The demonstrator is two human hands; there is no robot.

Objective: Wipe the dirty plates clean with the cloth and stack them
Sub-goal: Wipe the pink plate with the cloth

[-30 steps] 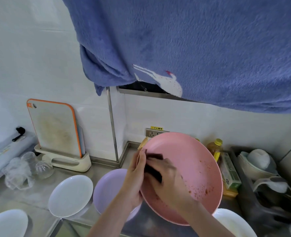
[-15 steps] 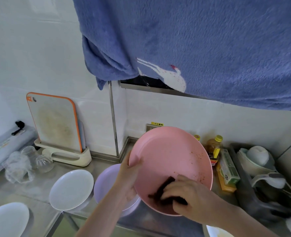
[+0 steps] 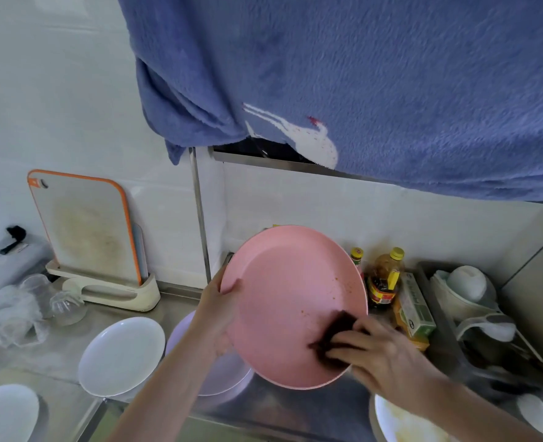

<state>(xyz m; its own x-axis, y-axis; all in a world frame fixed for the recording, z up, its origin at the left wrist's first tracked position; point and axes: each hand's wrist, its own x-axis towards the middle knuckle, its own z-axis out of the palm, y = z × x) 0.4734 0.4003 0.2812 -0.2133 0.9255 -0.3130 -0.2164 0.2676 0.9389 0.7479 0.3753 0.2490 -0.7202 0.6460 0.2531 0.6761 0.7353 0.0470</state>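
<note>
Pink plate (image 3: 291, 291) is held tilted up above the surface (image 3: 168, 306), face toward the camera, in front of the back wall. Orange-red specks sit on its right side and lower middle.

Left hand (image 3: 217, 317) grips the plate's left rim, thumb over the front edge, fingers behind. Right hand (image 3: 380, 352) presses a dark cloth (image 3: 335, 334) against the plate's lower right, fingers curled over the cloth.

Under the pink plate, a lavender plate (image 3: 181, 330) lies flat on the surface, mostly hidden by the left arm and the pink plate. Just beside it to the left is a white plate (image 3: 122, 355), clean-looking. Another white plate (image 3: 5, 413) is at the bottom left corner, well apart. At the bottom right, under the right forearm, sits a white plate with yellowish smears (image 3: 407, 425).

Right of the pink plate, against the wall: a small red-capped bottle (image 3: 357, 255), a yellow-capped oil bottle (image 3: 385, 279), and a green-and-white box (image 3: 415, 306). Further right, a rack (image 3: 439, 320) holds white bowls and cups; contents there are blurred.

Left side: an orange-edged cutting board (image 3: 85, 228) stands upright in a cream holder (image 3: 110, 290). Clear glasses (image 3: 66, 306) and crumpled plastic wrap (image 3: 11, 317) sit near it.

A blue towel (image 3: 359, 84) with a white bird pattern hangs across the top of the view.
</note>
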